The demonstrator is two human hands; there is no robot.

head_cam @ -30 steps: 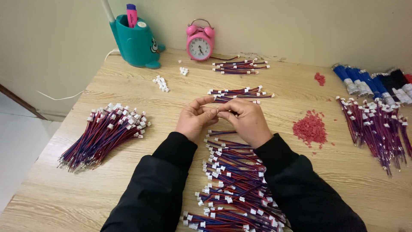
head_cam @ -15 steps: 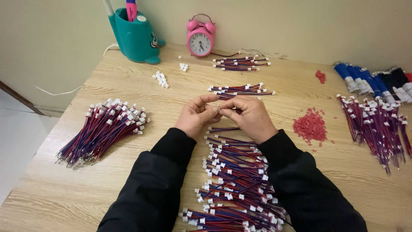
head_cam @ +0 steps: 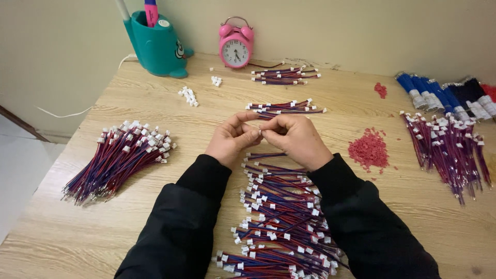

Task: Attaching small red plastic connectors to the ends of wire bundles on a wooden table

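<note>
The thin red-and-blue wire lead (head_cam: 258,130) sits pinched in my fingers (head_cam: 254,135); three small bundles (head_cam: 285,107) look done, a long heap (head_cam: 281,222) remains.

We seem to be at a home worktable used for small hand assembly, not a factory line. A plain wooden table (head_cam: 129,243) stands against a bare beige wall (head_cam: 361,26), with a pink alarm clock (head_cam: 236,47) and a teal pen holder (head_cam: 155,45) at the back, which are household things. Around them we see piecework: bundles of red-and-blue wires (head_cam: 116,157) with white plugs, loose white connectors (head_cam: 188,96), a heap of red bits (head_cam: 368,150) and blue sleeved cables (head_cam: 421,93).
</note>
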